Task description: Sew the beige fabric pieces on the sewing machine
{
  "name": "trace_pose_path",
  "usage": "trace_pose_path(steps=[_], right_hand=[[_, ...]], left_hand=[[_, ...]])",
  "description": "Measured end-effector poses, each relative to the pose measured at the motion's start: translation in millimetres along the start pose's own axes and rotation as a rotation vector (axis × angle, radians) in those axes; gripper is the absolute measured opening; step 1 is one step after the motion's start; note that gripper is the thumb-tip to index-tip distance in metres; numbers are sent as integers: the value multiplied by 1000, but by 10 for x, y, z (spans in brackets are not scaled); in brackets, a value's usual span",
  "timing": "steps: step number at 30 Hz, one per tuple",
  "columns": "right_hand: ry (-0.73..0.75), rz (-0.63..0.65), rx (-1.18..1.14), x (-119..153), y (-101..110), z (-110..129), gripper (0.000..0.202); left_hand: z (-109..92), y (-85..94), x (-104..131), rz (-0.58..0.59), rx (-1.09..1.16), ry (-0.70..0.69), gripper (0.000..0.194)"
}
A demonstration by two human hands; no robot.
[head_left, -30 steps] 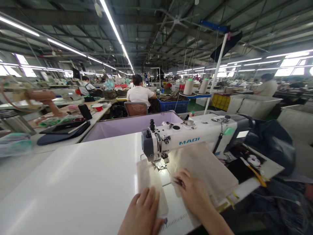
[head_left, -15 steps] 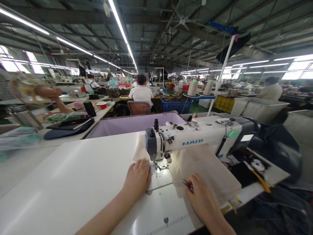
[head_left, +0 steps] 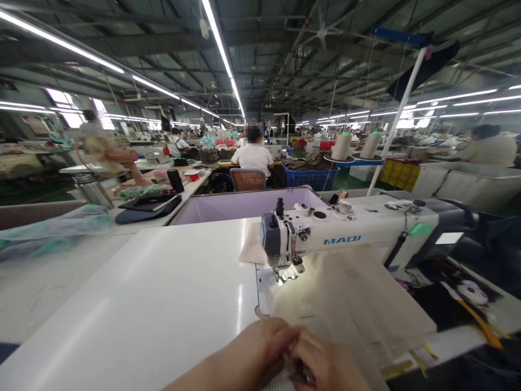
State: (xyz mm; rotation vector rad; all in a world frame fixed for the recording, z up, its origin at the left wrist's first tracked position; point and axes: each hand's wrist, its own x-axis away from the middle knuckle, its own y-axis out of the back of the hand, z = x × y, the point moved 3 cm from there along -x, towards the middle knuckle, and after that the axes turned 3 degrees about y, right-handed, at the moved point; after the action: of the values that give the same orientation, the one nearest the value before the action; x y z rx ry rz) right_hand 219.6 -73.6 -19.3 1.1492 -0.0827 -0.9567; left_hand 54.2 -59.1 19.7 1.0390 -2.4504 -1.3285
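My left hand [head_left: 264, 345] and my right hand [head_left: 325, 358] meet low in the view, just in front of the sewing machine [head_left: 342, 233]. The left fingers are closed and overlap the right ones; what they pinch is hidden. Inside my curled right hand are dark thread snips [head_left: 299, 372], mostly covered and blurred. Beige fabric [head_left: 358, 298] lies flat beneath the machine arm and reaches under my hands. Another beige corner of fabric [head_left: 252, 247] shows left of the machine head. The lit presser foot [head_left: 287, 274] is just beyond the hands, over the fabric.
A white tabletop [head_left: 163, 288] spreads to the left. Behind it stands a lilac-lined bin [head_left: 244, 206]. Two thread cones [head_left: 341, 146] stand beyond the machine. A side table holds a steel flask [head_left: 91, 190] and a dark phone [head_left: 175, 181]. A seated person [head_left: 253, 155] is ahead.
My left hand has left the needle plate and come back to my right hand. The fabric now covers the plate area near the foot. The view has turned left.
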Motion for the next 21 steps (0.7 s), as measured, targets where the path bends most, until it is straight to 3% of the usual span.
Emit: trace_pose_path(steps=[2, 4, 7, 10, 12, 15, 18, 19, 21], right_hand=[[19, -28, -3, 2, 1, -13, 12], [9, -110, 26, 7, 54, -58, 27], [48, -142, 50, 25, 87, -113, 31], [205, -78, 106, 68, 42, -107, 21], [302, 5, 168, 100, 18, -78, 16], [332, 125, 93, 110, 61, -25, 33], [138, 145, -203, 21, 135, -19, 15], [3, 134, -299, -27, 138, -47, 8], [-326, 57, -435, -121, 102, -141, 17]], left_hand=[[45, 81, 216, 10, 10, 51, 39], [115, 171, 469, -42, -41, 77, 29], [236, 282, 826, -123, -214, 147, 27], [296, 349, 1059, -111, -305, 141, 43], [316, 397, 1127, -105, -259, 174, 38], [349, 467, 1105, -116, -63, 336, 30], [408, 493, 997, -161, 69, 600, 36], [432, 498, 959, -202, 80, 691, 39], [469, 508, 887, -295, 76, 819, 43]])
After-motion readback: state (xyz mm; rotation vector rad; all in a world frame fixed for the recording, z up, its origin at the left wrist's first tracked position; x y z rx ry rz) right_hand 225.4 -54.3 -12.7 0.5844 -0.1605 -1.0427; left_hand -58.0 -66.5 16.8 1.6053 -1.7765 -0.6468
